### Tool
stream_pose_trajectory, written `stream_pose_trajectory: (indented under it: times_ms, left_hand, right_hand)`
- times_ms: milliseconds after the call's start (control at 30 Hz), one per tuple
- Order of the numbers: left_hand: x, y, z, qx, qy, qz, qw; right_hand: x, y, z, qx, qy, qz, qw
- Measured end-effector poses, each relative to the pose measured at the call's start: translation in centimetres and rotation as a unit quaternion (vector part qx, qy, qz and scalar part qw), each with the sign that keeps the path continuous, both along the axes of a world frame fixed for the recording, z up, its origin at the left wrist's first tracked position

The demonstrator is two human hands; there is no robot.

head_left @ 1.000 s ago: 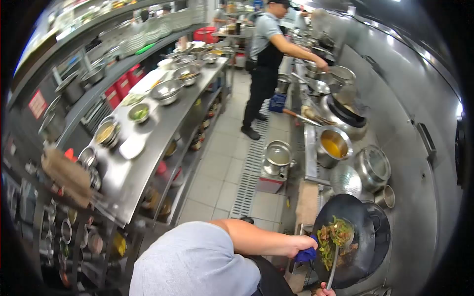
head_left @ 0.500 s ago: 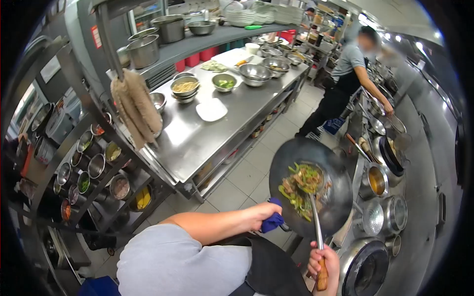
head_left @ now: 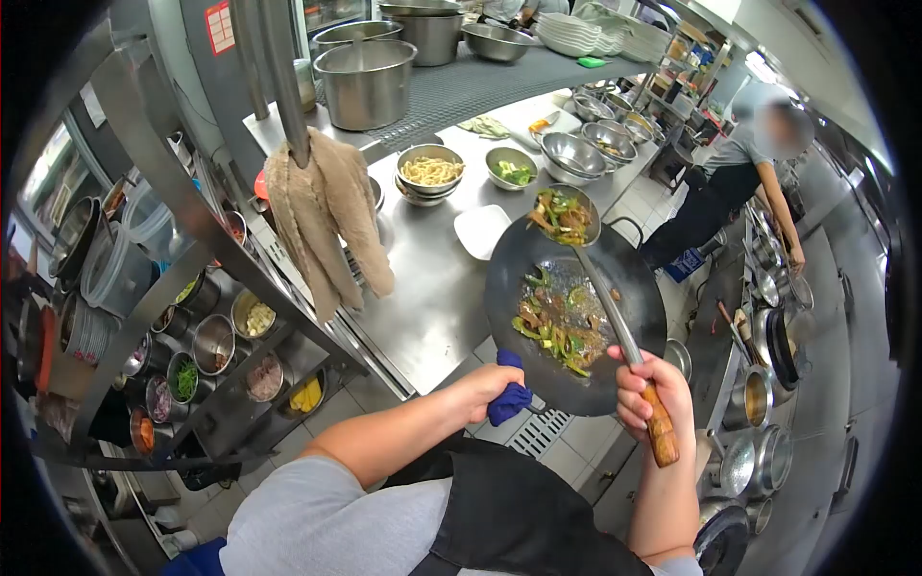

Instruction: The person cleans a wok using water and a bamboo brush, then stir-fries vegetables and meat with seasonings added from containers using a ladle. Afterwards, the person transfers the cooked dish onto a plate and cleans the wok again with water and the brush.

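My left hand (head_left: 490, 389) is closed round the wok's handle through a bunched blue cloth (head_left: 509, 394). The black wok (head_left: 624, 288) is held beside the steel counter, with green vegetables and brown pieces (head_left: 552, 322) lying in it. My right hand (head_left: 655, 389) grips the wooden handle of a long ladle (head_left: 611, 305). The ladle's bowl, filled with the same food (head_left: 561, 217), is raised over the wok's far rim. Just left of the wok, a white square plate (head_left: 482, 231) rests on the counter.
On the steel counter (head_left: 423, 317) stand a noodle bowl (head_left: 430, 171), a bowl of greens (head_left: 511, 168) and several steel bowls (head_left: 573, 154). A brown towel (head_left: 331, 221) hangs at the counter's near corner. Ingredient pots (head_left: 213, 344) are at left. Another person (head_left: 735, 178) works by the stoves at right.
The wok has come off the stove side and over to the counter, near the white plate. My right hand has lifted the ladle, now full, from the wok's middle to its far rim.
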State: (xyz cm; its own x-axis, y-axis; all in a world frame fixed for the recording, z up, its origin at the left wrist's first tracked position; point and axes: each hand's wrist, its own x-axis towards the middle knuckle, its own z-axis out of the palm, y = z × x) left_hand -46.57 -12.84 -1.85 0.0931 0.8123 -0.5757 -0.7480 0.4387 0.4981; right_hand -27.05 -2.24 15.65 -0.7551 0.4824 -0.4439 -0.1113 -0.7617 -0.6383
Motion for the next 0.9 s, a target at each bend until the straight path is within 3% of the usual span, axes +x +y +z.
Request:
stream_pose_trajectory:
  times_ms: [167, 333, 500, 533, 600, 700, 900]
  left_hand:
    - [-0.4, 0.4, -0.4, -0.031, -0.057, -0.03, 0.997]
    - [0.6, 1.2, -2.0, -0.041, -0.119, -0.065, 0.99]
    - [0.8, 1.5, -3.0, -0.044, -0.128, -0.088, 0.987]
    - [0.9, 1.5, -3.3, -0.043, -0.126, -0.09, 0.987]
    - [1.1, 1.8, -4.1, -0.041, -0.115, -0.092, 0.988]
    - [1.0, 2.0, -3.9, -0.047, -0.085, -0.089, 0.991]
    - [0.9, 2.6, -3.6, -0.051, -0.107, -0.106, 0.987]
  right_hand:
    - [-7.3, 2.4, -0.3, 0.109, -0.126, 0.056, 0.984]
    - [-12.2, 3.6, -5.2, 0.289, -0.291, 0.126, 0.903]
    - [-12.8, 3.1, -8.8, 0.495, -0.417, 0.191, 0.738]
    - [-12.4, 2.9, -9.8, 0.494, -0.419, 0.191, 0.738]
    - [-12.0, 2.2, -10.9, 0.694, -0.458, 0.181, 0.525]
    - [-12.3, 1.2, -10.1, 0.65, -0.521, 0.209, 0.512]
    - [-11.7, 1.3, -10.3, 0.673, -0.516, 0.198, 0.492]
